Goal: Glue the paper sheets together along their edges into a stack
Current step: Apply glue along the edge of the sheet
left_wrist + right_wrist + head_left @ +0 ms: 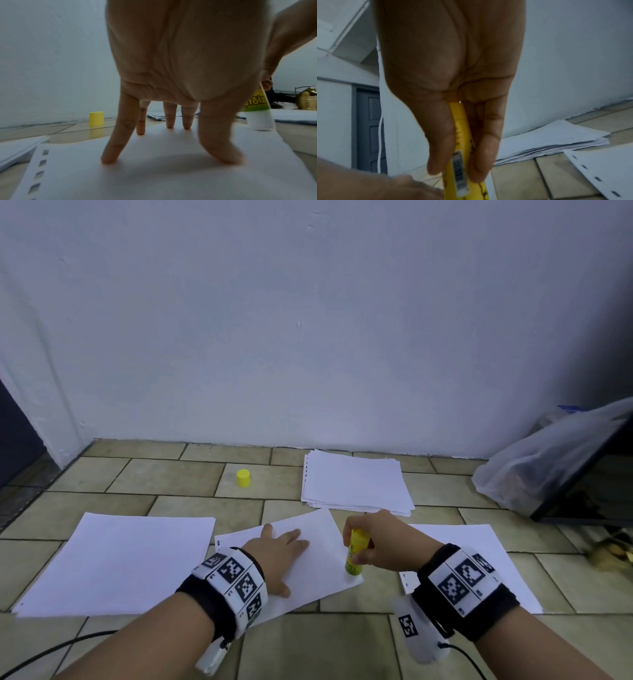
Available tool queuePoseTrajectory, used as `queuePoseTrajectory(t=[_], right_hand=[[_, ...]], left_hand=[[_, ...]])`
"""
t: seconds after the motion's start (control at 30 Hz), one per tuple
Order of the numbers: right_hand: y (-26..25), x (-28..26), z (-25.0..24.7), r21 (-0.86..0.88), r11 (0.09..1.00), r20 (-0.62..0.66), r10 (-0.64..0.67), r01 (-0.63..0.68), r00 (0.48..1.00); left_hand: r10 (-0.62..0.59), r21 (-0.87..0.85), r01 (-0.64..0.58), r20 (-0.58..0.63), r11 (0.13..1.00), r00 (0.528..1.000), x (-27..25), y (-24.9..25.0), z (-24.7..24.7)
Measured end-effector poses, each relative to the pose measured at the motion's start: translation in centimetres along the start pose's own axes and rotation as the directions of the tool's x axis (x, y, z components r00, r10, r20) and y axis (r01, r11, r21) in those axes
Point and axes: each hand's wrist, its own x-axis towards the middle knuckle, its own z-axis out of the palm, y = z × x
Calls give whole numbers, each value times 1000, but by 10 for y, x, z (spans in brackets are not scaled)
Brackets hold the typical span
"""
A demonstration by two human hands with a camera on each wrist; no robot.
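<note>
Left hand [279, 551] flat, fingers spread, pressed sheet [308, 573] to floor. Right hand [376, 539] gripped glue stick [356, 549], upright, tip down at sheet's right edge, edge running near-to-far.

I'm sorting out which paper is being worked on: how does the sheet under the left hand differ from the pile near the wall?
The sheet is single, lies askew, and is pressed flat by the left hand, with the glue stick at its right edge. The pile holds many sheets, unevenly stacked, and nothing touches it. Both are white and lie on the tiled floor.
</note>
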Motion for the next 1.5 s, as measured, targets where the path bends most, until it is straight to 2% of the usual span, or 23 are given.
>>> queuePoseTrajectory(t=[0.1,0.2,0.3,0.43,0.53,0.6,0.7,0.9,1.0,1.23,1.5], right_hand=[[7,-5,-6,120,993,18,-7,5,1000],[16,-6,-12,430,903,-134,66,-3,989],[22,-3,-15,623,782,-261,177,26,949],[23,3,-13,702,706,-361,242,91,901],[23,10,-6,741,658,-403,279,132,872],[23,16,1,768,624,-425,325,146,845],[19,25,15,746,656,-443,358,117,822],[-1,53,24,547,836,-436,237,47,868],[-14,69,19,442,896,-427,170,41,888],[-24,78,14,275,959,-303,156,-71,940],[-25,26,14,97,992,-182,98,-81,978]], left_hand=[[-13,73,13,1,997,1000,-2,1,0],[-11,128,10,0,992,1000,-6,-1,1],[-35,111,41,-51,993,998,-9,-2,2],[-19,49,24,-105,999,994,-11,-1,4],[14,-56,-20,-111,998,994,-9,-3,8],[0,-56,-6,-103,998,995,-10,-4,8],[-39,-39,34,-122,999,992,-9,-5,6],[-54,-121,33,-172,992,984,-2,-6,7],[-86,-173,52,-195,984,977,0,-5,9],[-89,-218,42,-211,975,973,0,-7,13],[-65,-179,31,-187,983,980,-4,-8,8]])
